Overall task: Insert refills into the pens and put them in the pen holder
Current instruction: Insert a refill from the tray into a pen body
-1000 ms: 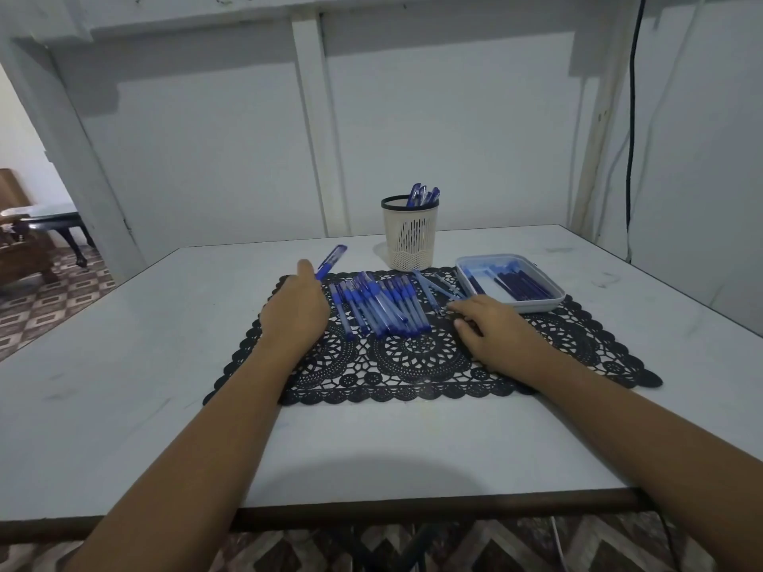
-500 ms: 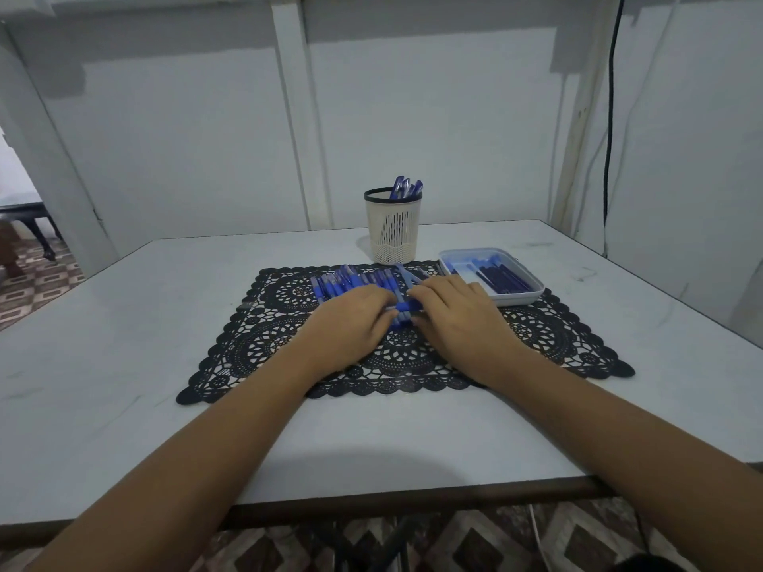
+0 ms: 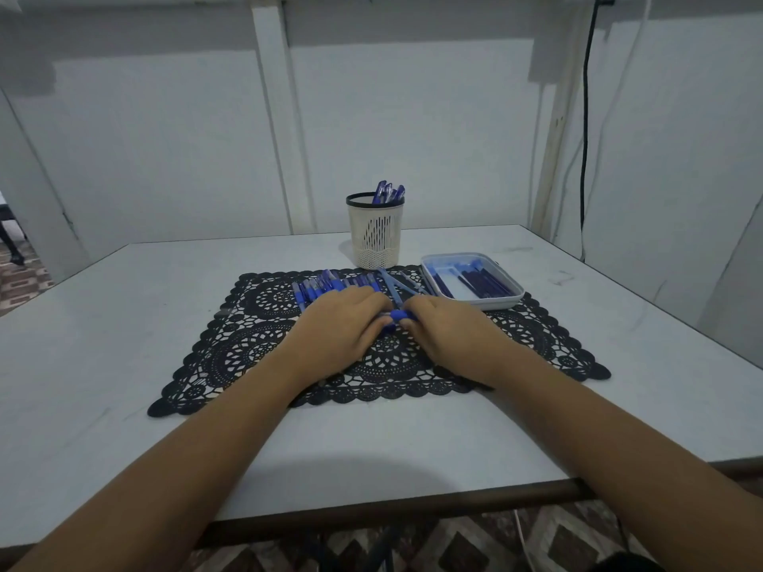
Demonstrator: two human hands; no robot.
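Note:
Both my hands meet over a row of blue pens (image 3: 322, 287) lying on the black lace mat (image 3: 231, 357). Between the fingertips of my left hand (image 3: 342, 324) and my right hand (image 3: 450, 332) sits one blue pen (image 3: 398, 315), pinched from both sides, its barrel pointing away towards the holder. The cream mesh pen holder (image 3: 375, 237) with a black rim stands behind the mat and has several blue pens in it. A shallow tray (image 3: 501, 301) to the right holds dark refills (image 3: 483, 280).
The white table (image 3: 124, 324) reaches to a dark front edge (image 3: 371, 518). White walls close in behind and on the right, with a black cable (image 3: 585, 117) hanging there. A patterned floor shows at the far left.
One second ago my hands were apart, the left holding a pen by the mat's left corner. They came together at the middle of the row and now both hold one pen.

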